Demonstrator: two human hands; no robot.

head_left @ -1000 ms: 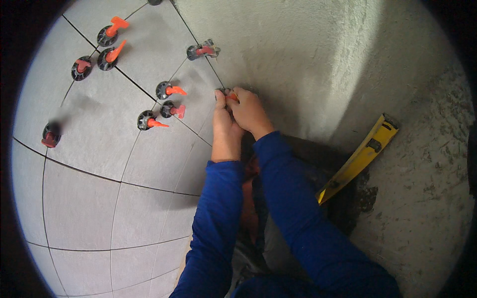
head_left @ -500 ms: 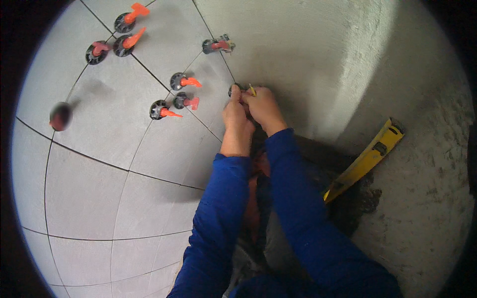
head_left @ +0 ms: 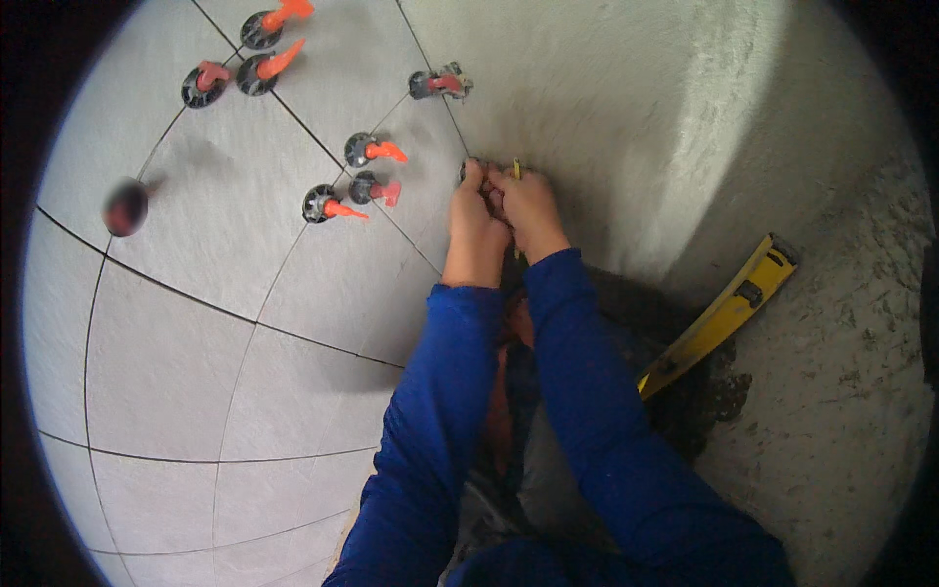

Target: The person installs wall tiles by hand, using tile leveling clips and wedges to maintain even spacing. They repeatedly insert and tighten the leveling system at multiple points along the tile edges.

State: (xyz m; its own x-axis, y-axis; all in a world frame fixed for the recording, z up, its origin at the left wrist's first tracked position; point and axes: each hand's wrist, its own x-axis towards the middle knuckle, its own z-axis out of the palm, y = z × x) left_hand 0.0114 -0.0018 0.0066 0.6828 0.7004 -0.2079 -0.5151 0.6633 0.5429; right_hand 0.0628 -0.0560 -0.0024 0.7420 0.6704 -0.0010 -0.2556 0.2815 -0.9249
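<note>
At the tile edge beside the bare wall, both of my hands come together, fingers closed. My left hand [head_left: 476, 230] pinches a tile leveling spacer, its black disc [head_left: 465, 172] just peeking out past the thumb. Close against it, my right hand [head_left: 533, 210] has its fingertips at the same spot. A thin yellow stick, like a pencil [head_left: 516, 168], pokes up from between the right fingers. My fingers hide most of the spacer. Just above, another leveling spacer [head_left: 440, 84] with a dirty red handle sits on the same edge.
Large grey tiles [head_left: 176, 342] spread to the left. Several leveling spacers with orange or red T-handles, such as one orange-handled spacer [head_left: 323, 203], stand in the joints. A yellow spirit level [head_left: 719, 313] lies at the right, by rough grey concrete [head_left: 831, 391].
My hands stay together at the tile edge, with the right fingers shifted and the yellow stick now more upright. The whole view has moved slightly, so the tiles and spacers sit higher.
</note>
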